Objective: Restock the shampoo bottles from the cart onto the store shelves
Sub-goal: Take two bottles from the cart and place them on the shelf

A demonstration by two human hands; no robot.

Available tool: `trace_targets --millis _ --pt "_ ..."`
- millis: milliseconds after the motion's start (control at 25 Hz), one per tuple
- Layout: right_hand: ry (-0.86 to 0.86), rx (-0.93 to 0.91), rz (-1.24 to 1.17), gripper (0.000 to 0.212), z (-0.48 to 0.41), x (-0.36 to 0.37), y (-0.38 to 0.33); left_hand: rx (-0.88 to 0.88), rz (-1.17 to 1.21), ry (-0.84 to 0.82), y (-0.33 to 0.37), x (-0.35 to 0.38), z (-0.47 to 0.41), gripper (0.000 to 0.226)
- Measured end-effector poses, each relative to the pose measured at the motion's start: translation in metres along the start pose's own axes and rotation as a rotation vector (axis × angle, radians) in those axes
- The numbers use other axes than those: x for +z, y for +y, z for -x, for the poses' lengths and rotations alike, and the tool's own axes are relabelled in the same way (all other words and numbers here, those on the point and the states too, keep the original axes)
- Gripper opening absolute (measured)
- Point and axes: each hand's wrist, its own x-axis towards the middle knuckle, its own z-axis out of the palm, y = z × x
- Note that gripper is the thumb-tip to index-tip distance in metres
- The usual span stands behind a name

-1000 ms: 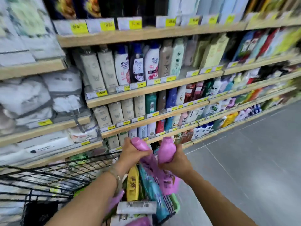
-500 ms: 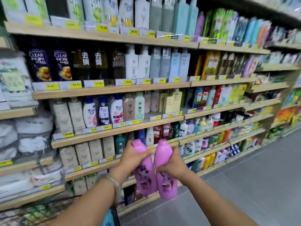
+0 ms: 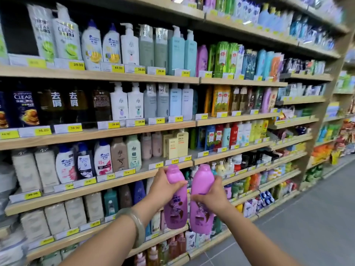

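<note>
At lower centre of the frame, the left hand [image 3: 163, 191] grasps one purple bottle [image 3: 175, 206] and the right hand [image 3: 210, 196] another purple bottle [image 3: 201, 208], both upright before the shelves [image 3: 99, 136]

Long wooden shelves [image 3: 99, 135] run down the aisle's left, edged with yellow price tags [image 3: 75, 128]; grey tiled floor [image 3: 307, 217] lies right.

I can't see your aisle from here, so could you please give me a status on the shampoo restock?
Left hand grips left purple bottle; right hand grips right purple bottle. Both caps up, before the shelves, not yet placed. Nothing in between.
</note>
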Motion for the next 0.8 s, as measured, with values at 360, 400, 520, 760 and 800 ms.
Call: trace_targets --millis 360,400,520,760,800 --pt "0.021 -0.104 0.045 0.071 -0.167 -0.057 -0.028 0.320 -0.286 -0.072 0.084 0.019 -0.160 0.047" --pt "0.012 -0.107 0.037 0.069 -0.188 -0.063 -0.038 0.334 -0.305 -0.067 0.093 0.019 -0.182 0.048" --pt "0.001 -0.162 0.087 0.069 -0.253 -0.071 -0.059 0.391 -0.465 -0.023 0.119 0.016 -0.242 0.051" --pt "0.162 -0.302 0.258 0.081 -0.346 -0.108 -0.107 0.442 -0.377 0.022 0.172 0.019 -0.331 0.049" --pt "0.230 -0.330 0.349 0.083 -0.360 -0.119 -0.115 0.451 -0.327 0.015 0.183 0.022 -0.343 0.050"
